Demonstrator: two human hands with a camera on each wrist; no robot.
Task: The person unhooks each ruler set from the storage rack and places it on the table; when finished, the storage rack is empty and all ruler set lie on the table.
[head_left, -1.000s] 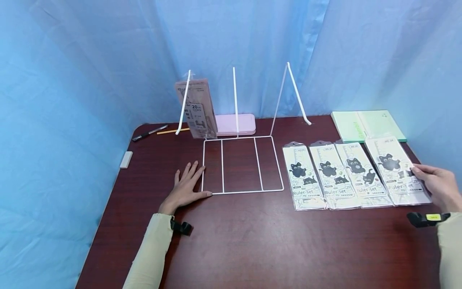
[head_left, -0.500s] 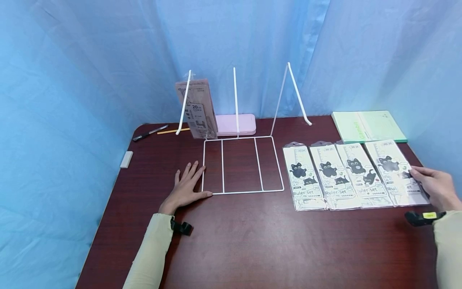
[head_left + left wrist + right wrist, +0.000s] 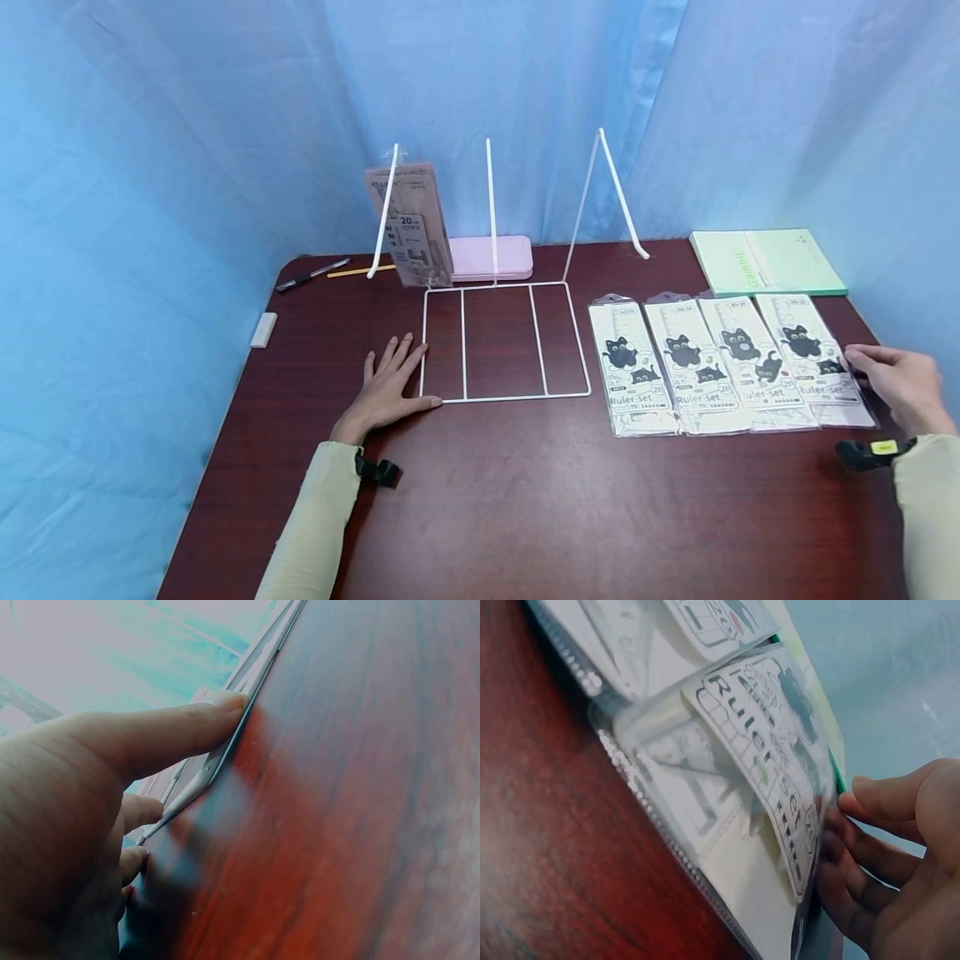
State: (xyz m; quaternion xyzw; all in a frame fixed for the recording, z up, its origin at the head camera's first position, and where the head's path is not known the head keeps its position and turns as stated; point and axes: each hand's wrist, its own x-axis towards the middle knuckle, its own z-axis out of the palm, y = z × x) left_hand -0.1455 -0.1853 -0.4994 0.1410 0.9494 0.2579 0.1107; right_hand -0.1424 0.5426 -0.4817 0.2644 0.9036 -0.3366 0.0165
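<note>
On the right of the table several clear-sleeved ruler sets with black cat drawings lie in a row. My right hand (image 3: 903,383) is at the right edge of the rightmost ruler set (image 3: 806,354). In the right wrist view, thumb and forefinger pinch the edge of this ruler set (image 3: 757,750), the other fingers behind it. My left hand (image 3: 386,387) lies with spread, straight fingers at the left front corner of a white wire rack (image 3: 517,398). Its thumb (image 3: 187,735) touches the rack's front wire in the left wrist view.
A brownish ruler pack (image 3: 412,225) hangs on the rack's left arm. Behind stands a lilac case (image 3: 510,254). A pen (image 3: 311,275), a yellow pencil (image 3: 352,272) and a white eraser (image 3: 263,330) lie left. Green notebooks (image 3: 780,258) lie at the back right.
The rightmost ruler set has come down and left to lie flat in line with the others, with my right hand moving along. My left hand has stayed put.
</note>
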